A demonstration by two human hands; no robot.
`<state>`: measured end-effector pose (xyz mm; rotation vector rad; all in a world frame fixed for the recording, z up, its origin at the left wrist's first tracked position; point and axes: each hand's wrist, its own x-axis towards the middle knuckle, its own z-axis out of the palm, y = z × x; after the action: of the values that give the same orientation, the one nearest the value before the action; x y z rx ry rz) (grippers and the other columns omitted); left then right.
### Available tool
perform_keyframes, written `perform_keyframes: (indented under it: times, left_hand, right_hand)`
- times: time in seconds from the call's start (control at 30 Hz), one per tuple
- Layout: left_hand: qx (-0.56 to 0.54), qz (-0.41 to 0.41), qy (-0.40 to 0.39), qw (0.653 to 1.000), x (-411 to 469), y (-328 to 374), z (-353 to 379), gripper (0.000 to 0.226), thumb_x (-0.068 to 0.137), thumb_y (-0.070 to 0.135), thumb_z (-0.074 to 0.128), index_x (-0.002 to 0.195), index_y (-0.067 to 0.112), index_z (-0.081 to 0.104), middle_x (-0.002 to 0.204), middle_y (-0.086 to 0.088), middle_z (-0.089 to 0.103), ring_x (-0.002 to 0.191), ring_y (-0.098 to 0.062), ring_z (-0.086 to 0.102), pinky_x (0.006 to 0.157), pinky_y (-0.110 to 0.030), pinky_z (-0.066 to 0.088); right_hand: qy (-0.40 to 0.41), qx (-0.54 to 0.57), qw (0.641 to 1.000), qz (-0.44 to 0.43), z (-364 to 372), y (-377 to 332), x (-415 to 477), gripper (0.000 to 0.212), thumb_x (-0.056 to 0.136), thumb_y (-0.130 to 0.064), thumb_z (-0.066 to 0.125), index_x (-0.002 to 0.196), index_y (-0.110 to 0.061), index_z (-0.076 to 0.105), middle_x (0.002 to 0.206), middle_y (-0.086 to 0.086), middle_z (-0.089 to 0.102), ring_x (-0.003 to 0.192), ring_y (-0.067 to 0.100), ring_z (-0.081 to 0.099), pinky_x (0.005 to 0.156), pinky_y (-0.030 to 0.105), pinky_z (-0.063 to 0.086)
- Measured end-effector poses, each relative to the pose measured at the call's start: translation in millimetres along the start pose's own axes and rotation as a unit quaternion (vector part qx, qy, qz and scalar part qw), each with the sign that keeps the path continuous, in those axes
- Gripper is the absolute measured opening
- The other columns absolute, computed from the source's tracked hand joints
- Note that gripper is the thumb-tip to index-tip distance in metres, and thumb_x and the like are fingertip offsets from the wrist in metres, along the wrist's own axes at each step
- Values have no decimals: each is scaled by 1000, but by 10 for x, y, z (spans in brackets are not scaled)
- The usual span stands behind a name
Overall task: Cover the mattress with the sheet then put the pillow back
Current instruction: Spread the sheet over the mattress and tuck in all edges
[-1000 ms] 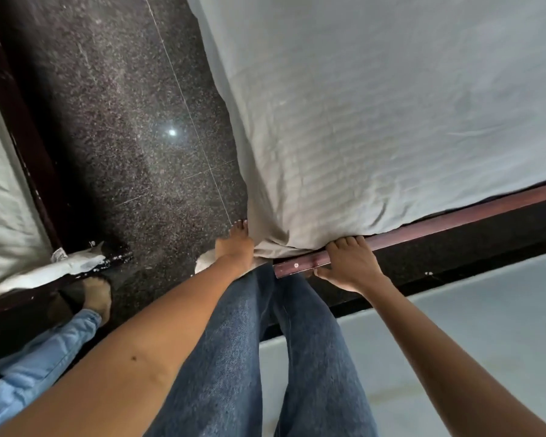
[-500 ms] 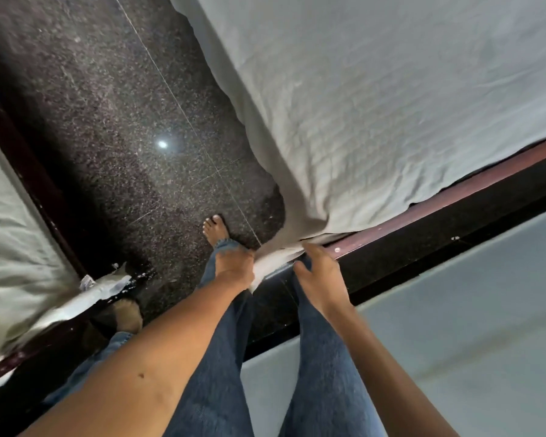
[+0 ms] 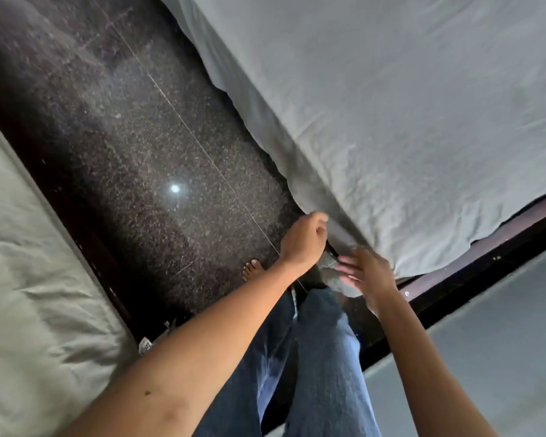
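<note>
A pale grey striped sheet (image 3: pixel 391 121) covers the mattress, filling the upper right of the head view. At the near corner of the bed my left hand (image 3: pixel 304 239) grips the sheet's hanging side edge with curled fingers. My right hand (image 3: pixel 368 275) is just right of it, fingers fairly straight, touching a bunched fold of sheet (image 3: pixel 339 280) that hangs below the corner. The mattress itself is hidden under the sheet. No pillow is in view.
A dark red bed frame rail (image 3: pixel 486 250) runs along the foot of the bed. Dark speckled floor (image 3: pixel 155 152) lies between this bed and a second bed with pale bedding (image 3: pixel 29 279) at left. My jeans and bare foot (image 3: pixel 252 268) stand at the corner. A pale wall (image 3: pixel 501 357) is lower right.
The view has shifted, the bed corner now sitting further right. My left hand moved up onto the sheet's side edge; my right hand left the frame rail and reached the bunched sheet corner.
</note>
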<state>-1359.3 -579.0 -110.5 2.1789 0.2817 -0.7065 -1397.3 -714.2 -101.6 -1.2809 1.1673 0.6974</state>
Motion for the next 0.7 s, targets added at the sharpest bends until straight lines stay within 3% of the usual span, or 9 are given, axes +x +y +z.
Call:
perform_keyframes:
  times: [0.1, 0.17, 0.23, 0.3, 0.37, 0.43, 0.5, 0.57, 0.7]
  left_hand:
    - [6, 41, 107, 993, 325, 290, -183, 23, 96, 19, 47, 115, 11, 58, 114, -4, 62, 99, -20, 61, 78, -34, 49]
    - [-45, -39, 156, 986, 549, 449, -224, 29, 98, 28, 45, 112, 5, 56, 109, -9, 62, 94, -24, 61, 67, -27, 41]
    - [-128, -148, 188, 962, 758, 552, -239, 36, 100, 29, 42, 119, -1, 49, 115, -14, 58, 98, -27, 58, 64, -21, 33]
    - [-174, -199, 208, 942, 898, 573, -236, 36, 101, 24, 40, 125, -2, 43, 119, -16, 55, 94, -24, 56, 64, -19, 35]
    - [-180, -201, 220, 938, 949, 522, -224, 29, 100, 21, 42, 117, -2, 49, 114, -17, 59, 96, -27, 59, 67, -20, 40]
    - [-188, -181, 220, 940, 938, 370, -203, 22, 99, 20, 45, 106, 0, 51, 104, -18, 63, 94, -32, 63, 78, -37, 50]
    - [-170, -171, 186, 952, 900, 201, -216, 15, 98, 21, 46, 98, 6, 48, 87, -11, 62, 81, -28, 62, 77, -42, 51]
    - [-183, -181, 148, 955, 908, 126, -269, 12, 98, 21, 48, 93, 10, 46, 75, -2, 58, 67, -19, 57, 72, -38, 49]
    - [-236, -236, 171, 927, 1146, 228, -454, 15, 99, 15, 41, 108, 9, 52, 93, -8, 61, 66, -13, 58, 59, -25, 46]
  right_hand:
    - [-69, 284, 955, 48, 247, -184, 20, 31, 100, -33, 41, 109, -7, 54, 99, 12, 66, 92, 25, 64, 79, 34, 50]
    - [-44, 370, 925, 68, 382, -245, 64, 39, 99, -40, 41, 106, -4, 57, 96, 12, 67, 93, 23, 63, 80, 32, 49]
    - [-8, 370, 926, 70, 470, -246, 92, 36, 99, -37, 42, 96, -6, 60, 85, 8, 68, 83, 20, 64, 73, 29, 48]
    - [12, 352, 934, 57, 489, -254, 96, 32, 99, -33, 45, 90, -8, 62, 79, 7, 68, 76, 18, 63, 69, 27, 47]
    - [30, 341, 939, 38, 453, -249, 93, 29, 99, -29, 47, 87, -7, 62, 74, 7, 67, 69, 17, 62, 67, 26, 48]
    - [49, 322, 945, 20, 438, -185, 74, 27, 98, -26, 50, 83, -7, 62, 68, 6, 67, 62, 15, 61, 63, 25, 47]
    - [68, 314, 947, 21, 468, -99, 58, 26, 97, -25, 51, 81, -8, 61, 64, 5, 67, 58, 15, 60, 59, 24, 46]
    - [88, 318, 943, 38, 515, -118, 65, 27, 98, -25, 49, 82, -7, 61, 68, 8, 66, 58, 16, 59, 57, 24, 46]
    - [58, 351, 931, 82, 716, -375, 35, 25, 97, -19, 43, 96, -2, 61, 80, 13, 66, 67, 20, 59, 62, 27, 46]
